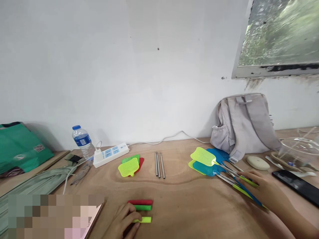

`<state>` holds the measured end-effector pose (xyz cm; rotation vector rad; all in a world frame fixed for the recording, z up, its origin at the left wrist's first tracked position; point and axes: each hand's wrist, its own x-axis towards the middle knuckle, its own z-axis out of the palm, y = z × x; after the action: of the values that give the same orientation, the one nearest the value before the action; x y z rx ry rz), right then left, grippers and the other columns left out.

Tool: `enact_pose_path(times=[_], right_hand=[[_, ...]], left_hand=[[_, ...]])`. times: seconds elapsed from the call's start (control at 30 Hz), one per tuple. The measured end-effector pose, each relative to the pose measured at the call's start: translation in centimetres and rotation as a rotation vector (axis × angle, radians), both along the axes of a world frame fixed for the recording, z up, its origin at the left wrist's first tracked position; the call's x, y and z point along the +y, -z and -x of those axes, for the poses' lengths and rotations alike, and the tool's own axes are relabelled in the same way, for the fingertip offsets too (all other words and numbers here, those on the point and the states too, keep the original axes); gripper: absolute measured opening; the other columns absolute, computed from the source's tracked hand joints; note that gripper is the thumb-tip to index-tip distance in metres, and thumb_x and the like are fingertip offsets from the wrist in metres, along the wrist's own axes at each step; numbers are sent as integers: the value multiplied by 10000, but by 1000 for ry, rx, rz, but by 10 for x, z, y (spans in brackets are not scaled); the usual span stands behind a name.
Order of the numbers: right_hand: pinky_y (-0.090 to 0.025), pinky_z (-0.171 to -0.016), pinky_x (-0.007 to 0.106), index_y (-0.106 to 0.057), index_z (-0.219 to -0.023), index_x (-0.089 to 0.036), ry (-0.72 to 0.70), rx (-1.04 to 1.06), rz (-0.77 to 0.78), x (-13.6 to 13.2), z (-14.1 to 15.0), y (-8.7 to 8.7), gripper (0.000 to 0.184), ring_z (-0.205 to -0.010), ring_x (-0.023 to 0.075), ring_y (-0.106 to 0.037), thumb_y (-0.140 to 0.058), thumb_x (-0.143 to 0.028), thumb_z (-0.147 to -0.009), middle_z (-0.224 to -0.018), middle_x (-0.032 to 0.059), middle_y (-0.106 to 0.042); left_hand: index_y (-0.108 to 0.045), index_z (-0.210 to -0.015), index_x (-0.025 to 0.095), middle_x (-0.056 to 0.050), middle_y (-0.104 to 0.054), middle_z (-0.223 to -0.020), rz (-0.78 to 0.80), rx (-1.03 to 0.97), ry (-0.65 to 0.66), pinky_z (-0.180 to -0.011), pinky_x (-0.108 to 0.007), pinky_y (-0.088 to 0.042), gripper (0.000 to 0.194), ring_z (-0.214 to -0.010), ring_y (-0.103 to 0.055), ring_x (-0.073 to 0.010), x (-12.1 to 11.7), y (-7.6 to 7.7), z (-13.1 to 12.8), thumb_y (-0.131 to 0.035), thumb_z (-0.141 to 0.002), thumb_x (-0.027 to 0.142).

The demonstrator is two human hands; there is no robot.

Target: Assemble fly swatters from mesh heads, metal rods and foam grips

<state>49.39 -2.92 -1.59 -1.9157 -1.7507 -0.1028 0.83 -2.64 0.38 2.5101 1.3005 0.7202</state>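
Note:
My left hand has its fingers curled on a yellow handle sleeve near the table's front. Just beyond it lie a green handle sleeve and a red handle sleeve, side by side. At the right, my right hand is closed on the handle of a yellow fly swatter. Under and beside that one lie blue fly swatters and another yellow one, partly covered. Loose swatter heads in yellow, green and red overlap at centre left. Several metal rods lie together mid-table.
A white power strip and a water bottle stand at back left, near a green bag. A grey backpack leans on the wall. At right are a phone, a pale rounded case and a clear bowl.

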Motion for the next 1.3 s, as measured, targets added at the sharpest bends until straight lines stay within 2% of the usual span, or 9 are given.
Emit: enact_pose_path(times=[0.23, 0.43, 0.8, 1.07, 1.3], right_hand=[[-478, -642, 302, -654, -874, -283, 11, -10, 18, 0, -2, 1, 371, -753, 211, -628, -423, -548, -755, -930, 23, -632], [-465, -679, 319, -652, -874, -286, 7, -1, 46, 0, -5, 3, 379, -803, 230, -619, -424, -564, -752, -956, 28, -631], [-464, -673, 308, -655, -865, -277, -10, -15, 7, -1, -3, -2, 367, -794, 223, -617, -431, -545, -754, -951, 37, -635], [-469, -662, 300, -652, -887, -295, 0, 16, 55, -1, 0, -5, 335, -809, 217, -618, -444, -524, -760, -976, 36, -618], [-463, -685, 306, -645, -901, -293, -18, 29, 70, -2, 2, -8, 329, -811, 218, -618, -439, -514, -772, -975, 50, -612]], left_hand=[[-644, -863, 277, -28, -605, -923, 70, 1, -46, -797, -281, -461, 164, -887, -557, -167, -1, 4, 2, -506, -776, 260], [-639, -871, 271, -26, -606, -909, 77, -37, -73, -797, -281, -460, 170, -871, -562, -161, 1, 8, 3, -494, -785, 251], [-632, -766, 241, -31, -607, -840, 59, 43, -144, -744, -280, -463, 160, -799, -565, -165, 1, -9, 1, -485, -784, 299], [-628, -721, 247, -18, -611, -802, 45, 25, -91, -702, -238, -471, 134, -750, -575, -151, -2, -14, -2, -502, -765, 259], [-630, -715, 250, -20, -610, -827, 13, 59, -59, -727, -246, -471, 130, -794, -576, -154, 0, -10, 0, -509, -763, 250]])
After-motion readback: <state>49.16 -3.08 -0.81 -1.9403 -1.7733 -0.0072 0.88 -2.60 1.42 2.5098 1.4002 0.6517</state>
